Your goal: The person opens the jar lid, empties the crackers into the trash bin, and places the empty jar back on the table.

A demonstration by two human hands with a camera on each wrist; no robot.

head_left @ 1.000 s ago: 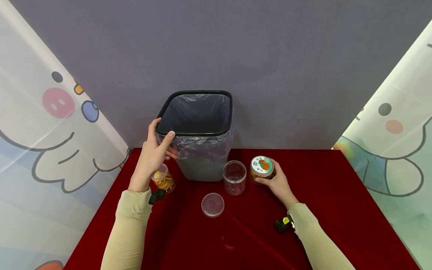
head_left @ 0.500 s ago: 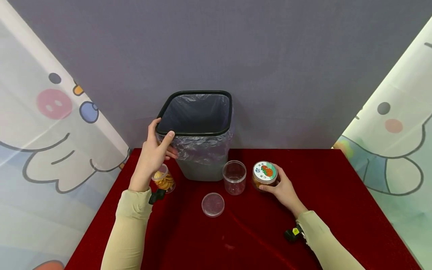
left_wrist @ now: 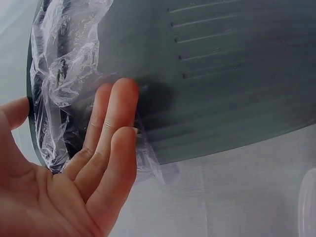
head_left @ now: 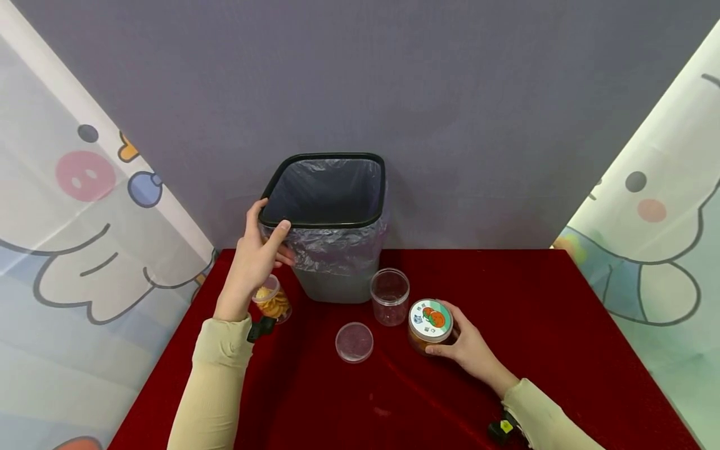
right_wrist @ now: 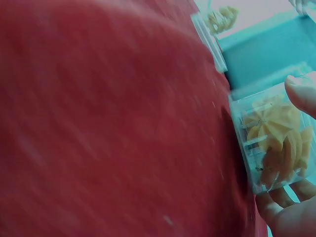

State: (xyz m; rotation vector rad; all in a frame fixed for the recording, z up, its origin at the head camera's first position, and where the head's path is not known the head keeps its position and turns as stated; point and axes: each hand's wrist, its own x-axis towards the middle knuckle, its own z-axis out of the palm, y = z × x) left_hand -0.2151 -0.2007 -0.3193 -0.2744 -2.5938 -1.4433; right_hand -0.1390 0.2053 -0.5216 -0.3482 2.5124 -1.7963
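Note:
In the head view my left hand [head_left: 250, 265] holds the front left corner of a grey trash can [head_left: 337, 284], thumb over its black rim and other fingers against the plastic bag [head_left: 337, 247]. The left wrist view shows these fingers [left_wrist: 121, 106] along the can's outside. On the right, my right hand [head_left: 469, 347] grips a round clear jar [head_left: 430, 320] whose white and green lid carries an orange fruit picture. Ridged yellow snack pieces [right_wrist: 276, 133] fill this jar in the right wrist view, with the thumb on one side and fingers on the other.
An uncovered clear jar [head_left: 390, 297] stands right of the can on the red cloth [head_left: 405, 400]. A clear round lid [head_left: 354, 342] lies in front. Another jar of yellow snacks [head_left: 272, 300] stands beside my left forearm. Behind rises a grey wall [head_left: 478, 125].
My right hand and the lidded jar have moved toward me, first slightly right, then left. My left hand stays on the can's rim.

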